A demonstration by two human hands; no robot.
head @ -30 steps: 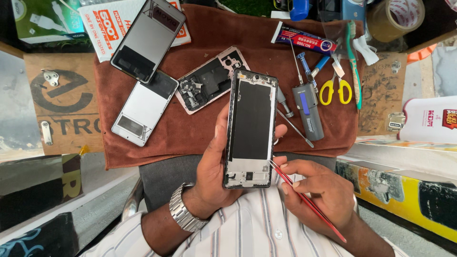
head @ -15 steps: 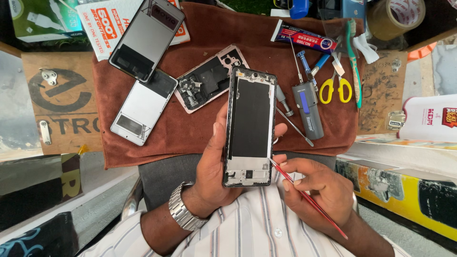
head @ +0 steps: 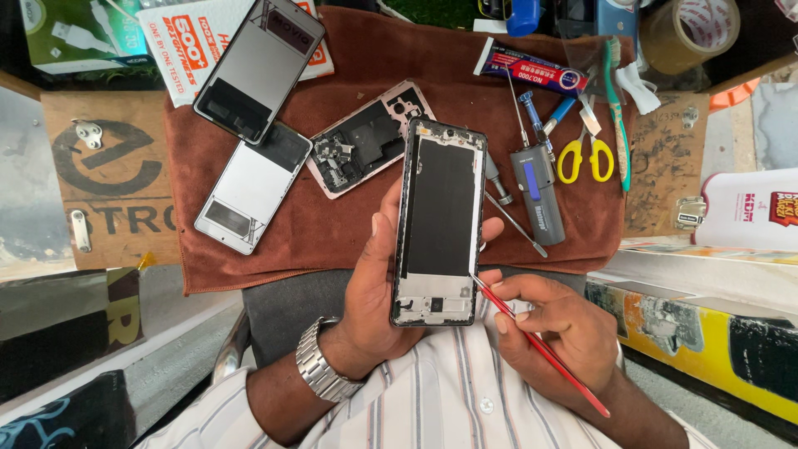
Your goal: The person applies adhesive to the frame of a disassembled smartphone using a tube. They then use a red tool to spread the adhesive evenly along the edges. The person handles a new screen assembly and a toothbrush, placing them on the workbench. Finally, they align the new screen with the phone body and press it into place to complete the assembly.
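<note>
**Two hands hold steady on an opened phone, thin red tool at its edge**

Two bare hands work over a brown cloth [head: 332, 241] spread across a cluttered bench. Almost nothing has shifted over the last second: the phone, the tool and both hands sit where they were, which reads as slow, careful work at one spot rather than a new step.

The left hand [head: 374, 299], wearing a metal watch [head: 320, 372], is wrapped around an opened phone frame [head: 439, 220], thumb along its left edge and fingertips showing past its right edge. The frame is held upright in the air, above the person's lap and the near edge of the cloth, its dark inner side facing the camera.

The right hand [head: 557, 328] pinches a thin red tool [head: 540, 347] like a pen, fingers closed around it. The tool's tip meets the frame's lower right edge; whether it is under anything is too fine to tell.

On the cloth lie a phone screen panel [head: 258, 66], a silver back panel [head: 249, 187] and a pinkish inner frame [head: 366, 141]. To the right sit yellow-handled scissors [head: 583, 156], a grey handheld tool [head: 536, 191], a tube of glue [head: 532, 71] and a roll of tape [head: 690, 33].
</note>
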